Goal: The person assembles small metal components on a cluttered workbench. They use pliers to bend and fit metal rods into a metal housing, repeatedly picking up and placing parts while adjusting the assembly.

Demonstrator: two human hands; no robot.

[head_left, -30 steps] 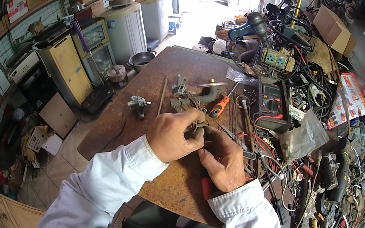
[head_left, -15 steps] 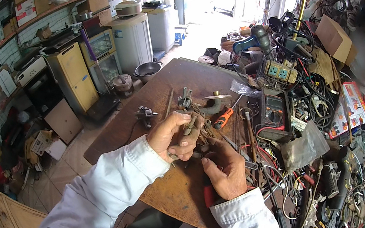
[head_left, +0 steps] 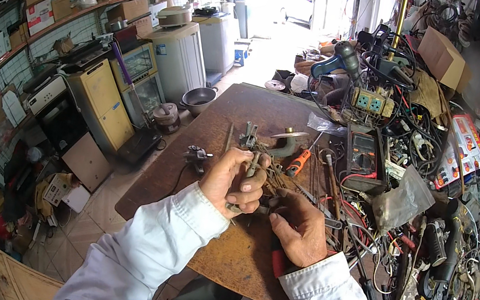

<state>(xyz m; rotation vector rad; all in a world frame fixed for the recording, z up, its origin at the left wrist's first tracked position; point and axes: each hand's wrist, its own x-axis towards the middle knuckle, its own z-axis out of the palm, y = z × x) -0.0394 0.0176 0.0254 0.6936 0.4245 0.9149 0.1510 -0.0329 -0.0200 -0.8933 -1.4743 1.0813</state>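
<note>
Fingers of our left hand (head_left: 233,180) wrap a small metal part (head_left: 251,171) just left of the orange screwdriver (head_left: 297,163); our right hand (head_left: 301,228) pinches near it. Stiff, probably greasy: we'd grip its shaft.

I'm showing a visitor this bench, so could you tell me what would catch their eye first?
At centre, the left hand grips a small metal part over the brown worktable, the right hand beside it. Right of them, tangled cables surround a multimeter and an orange-handled tool.
</note>
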